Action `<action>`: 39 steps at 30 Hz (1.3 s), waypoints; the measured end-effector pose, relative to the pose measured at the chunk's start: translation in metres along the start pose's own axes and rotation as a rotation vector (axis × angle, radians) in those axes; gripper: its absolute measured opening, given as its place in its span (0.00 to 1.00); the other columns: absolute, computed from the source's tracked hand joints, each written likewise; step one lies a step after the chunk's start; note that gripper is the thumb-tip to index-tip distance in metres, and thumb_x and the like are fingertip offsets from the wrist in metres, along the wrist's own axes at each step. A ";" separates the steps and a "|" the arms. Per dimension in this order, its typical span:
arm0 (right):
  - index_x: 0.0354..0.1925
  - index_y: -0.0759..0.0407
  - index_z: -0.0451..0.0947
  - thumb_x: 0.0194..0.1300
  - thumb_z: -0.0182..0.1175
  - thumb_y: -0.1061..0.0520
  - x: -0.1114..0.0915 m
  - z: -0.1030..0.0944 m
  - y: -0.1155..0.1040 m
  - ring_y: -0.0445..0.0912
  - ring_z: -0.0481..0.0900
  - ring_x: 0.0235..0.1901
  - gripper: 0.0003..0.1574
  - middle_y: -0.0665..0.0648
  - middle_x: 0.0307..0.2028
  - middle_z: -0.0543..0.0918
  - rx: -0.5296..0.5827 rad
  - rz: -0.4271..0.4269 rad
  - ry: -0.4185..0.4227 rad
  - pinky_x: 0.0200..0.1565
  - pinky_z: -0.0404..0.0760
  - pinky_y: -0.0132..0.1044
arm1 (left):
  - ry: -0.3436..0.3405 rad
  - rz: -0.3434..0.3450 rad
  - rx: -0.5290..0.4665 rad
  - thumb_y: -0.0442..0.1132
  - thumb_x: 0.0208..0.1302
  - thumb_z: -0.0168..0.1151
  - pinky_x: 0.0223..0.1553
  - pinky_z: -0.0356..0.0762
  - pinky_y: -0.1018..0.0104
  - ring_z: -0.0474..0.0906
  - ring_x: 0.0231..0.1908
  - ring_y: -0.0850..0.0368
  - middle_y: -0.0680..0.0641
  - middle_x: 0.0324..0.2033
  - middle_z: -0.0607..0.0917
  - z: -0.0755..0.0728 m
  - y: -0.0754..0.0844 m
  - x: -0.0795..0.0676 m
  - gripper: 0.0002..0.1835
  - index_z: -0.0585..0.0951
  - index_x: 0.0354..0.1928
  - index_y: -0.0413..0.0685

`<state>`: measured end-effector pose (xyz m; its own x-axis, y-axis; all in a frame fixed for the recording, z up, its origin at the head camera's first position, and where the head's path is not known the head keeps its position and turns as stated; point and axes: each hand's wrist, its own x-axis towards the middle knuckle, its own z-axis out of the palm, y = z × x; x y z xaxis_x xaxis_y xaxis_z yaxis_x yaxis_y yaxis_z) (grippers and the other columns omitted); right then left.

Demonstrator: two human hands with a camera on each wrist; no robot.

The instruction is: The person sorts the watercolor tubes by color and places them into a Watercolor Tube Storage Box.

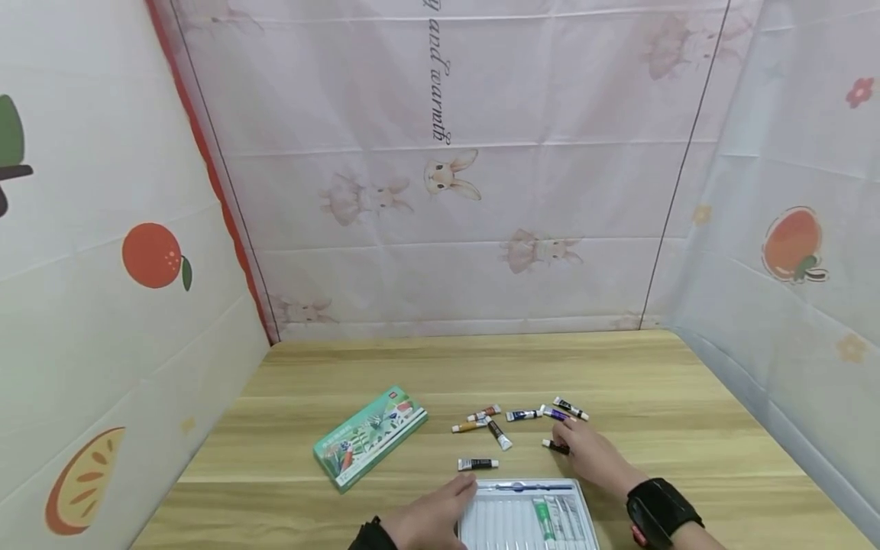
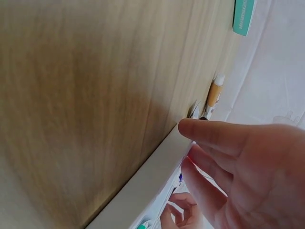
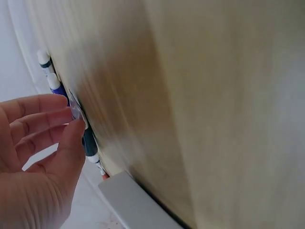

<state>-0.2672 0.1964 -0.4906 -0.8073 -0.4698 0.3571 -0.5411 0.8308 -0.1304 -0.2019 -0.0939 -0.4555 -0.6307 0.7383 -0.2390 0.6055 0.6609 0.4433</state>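
Observation:
A white grooved tray [image 1: 505, 519] stands at the table's front, holding a green paint tube [image 1: 543, 519], several pale tubes and a thin blue brush [image 1: 519, 486]. My left hand [image 1: 433, 513] rests at the tray's back left corner; in the left wrist view its fairly straight fingers touch the rim and wall. Beyond the tray's right side, my right hand [image 1: 593, 454] pinches the end of a purple paint tube [image 3: 56, 85] between thumb and fingertips. Next to that hand lies a black tube [image 1: 555, 446], partly overlapped by it. Another dark tube [image 1: 571, 408] lies just behind.
A green illustrated box [image 1: 371, 435] lies at an angle to the left. Several loose paint tubes lie behind the tray, among them an ochre one [image 1: 470, 426], a dark blue one [image 1: 524, 415] and a black one [image 1: 477, 464]. Printed cloth [image 1: 385, 290] walls the table's sides and back.

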 end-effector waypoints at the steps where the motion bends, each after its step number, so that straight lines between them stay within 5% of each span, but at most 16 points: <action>1: 0.25 0.52 0.67 0.36 0.55 0.73 -0.001 -0.001 0.000 0.39 0.63 0.25 0.19 0.45 0.24 0.63 0.001 0.010 -0.014 0.25 0.67 0.33 | -0.003 -0.002 -0.001 0.60 0.40 0.56 0.52 0.56 0.68 0.48 0.57 0.56 0.45 0.58 0.53 0.000 0.000 0.000 0.47 0.54 0.59 0.39; 9: 0.33 0.55 0.72 0.38 0.64 0.60 -0.002 0.001 0.001 0.43 0.70 0.31 0.18 0.50 0.31 0.72 0.005 -0.019 -0.034 0.31 0.72 0.36 | -0.002 -0.007 -0.013 0.60 0.40 0.55 0.51 0.57 0.68 0.50 0.56 0.58 0.46 0.58 0.54 0.000 0.000 -0.001 0.46 0.55 0.59 0.40; 16: 0.27 0.53 0.74 0.38 0.61 0.64 -0.001 -0.001 -0.001 0.41 0.70 0.28 0.12 0.46 0.26 0.71 0.001 -0.085 -0.008 0.29 0.72 0.35 | 0.024 0.037 0.036 0.58 0.41 0.57 0.51 0.57 0.69 0.50 0.56 0.56 0.43 0.57 0.54 0.001 0.000 0.001 0.46 0.55 0.58 0.37; 39: 0.31 0.52 0.75 0.41 0.61 0.64 -0.006 -0.012 -0.024 0.39 0.71 0.30 0.14 0.46 0.30 0.71 0.069 -0.130 -0.050 0.30 0.73 0.31 | -0.001 -0.012 -0.020 0.58 0.40 0.57 0.51 0.57 0.68 0.51 0.56 0.58 0.46 0.57 0.54 0.000 0.001 0.000 0.46 0.55 0.58 0.39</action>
<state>-0.2469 0.1828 -0.4789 -0.7394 -0.5874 0.3289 -0.6551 0.7404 -0.1505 -0.2017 -0.0931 -0.4550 -0.6375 0.7303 -0.2454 0.5879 0.6670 0.4577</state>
